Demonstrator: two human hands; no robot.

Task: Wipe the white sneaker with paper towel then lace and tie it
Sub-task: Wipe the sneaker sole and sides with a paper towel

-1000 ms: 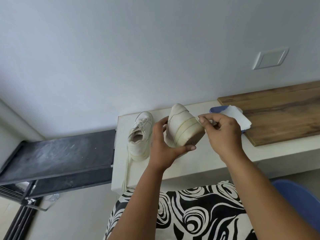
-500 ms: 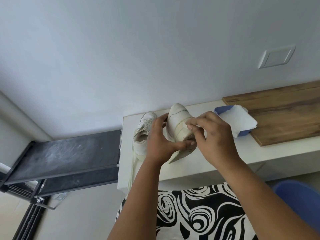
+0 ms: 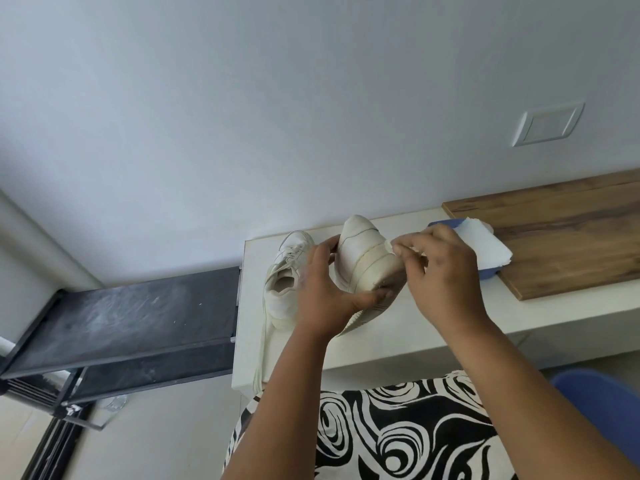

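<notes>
The right hand (image 3: pixel 440 271) pinches a small wad of paper towel (image 3: pixel 388 246) between thumb and fingertips and presses it against the side of the white sneaker (image 3: pixel 363 261). The left hand (image 3: pixel 329 289) grips that sneaker from the other side, fingers curled round it and thumb under the sole, holding it tilted toe-up above the counter (image 3: pixel 398 344). Both forearms reach forward from the lap. The task looks to be in its wiping stage; lacing and tying seem yet to come. A second sneaker (image 3: pixel 285 282) rests on the counter just left, and a stack of paper towels (image 3: pixel 485 247) lies to the right.
</notes>
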